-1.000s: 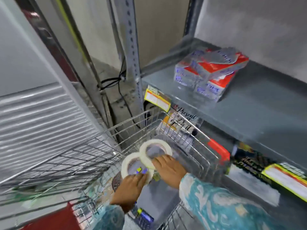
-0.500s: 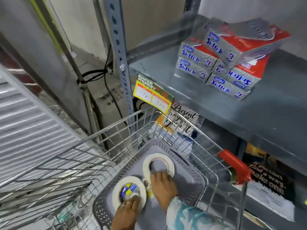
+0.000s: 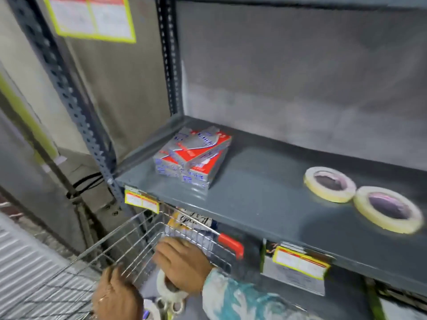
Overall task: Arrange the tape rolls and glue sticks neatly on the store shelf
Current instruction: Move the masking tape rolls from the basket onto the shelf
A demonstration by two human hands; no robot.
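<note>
step: stocking is part done, i judge. two tape rolls lie flat on the shelf, and both hands are down in the cart fetching more.
shelf rolls: back roll and front roll sit at the shelf's right, just beside each other, touching or nearly so, well apart from the boxes stacked at its left.
cart roll: a white roll lies low in the cart, partly hidden under the right hand.
right hand: palm down over the cart roll and touching it, fingers fairly straight and pointing left. the thumb is hidden, so i cannot tell whether it grasps the roll or only rests on it.
left hand: seen from the back by the cart's wires, fingers bent downward. what they close on, if anything, is hidden and blurred, so i cannot tell.
glue sticks: none plainly made out. there are small blurred bits at the bottom edge that i cannot name.
next move: likely to lift the cart roll clear of the wire rim, carry it up and right, and lay it flat in line with the two shelf rolls, in the bare stretch between them and the boxes.
care: a firm hold is needed before lifting. the roll could catch on the rim or knock the placed rolls out of line.
</note>
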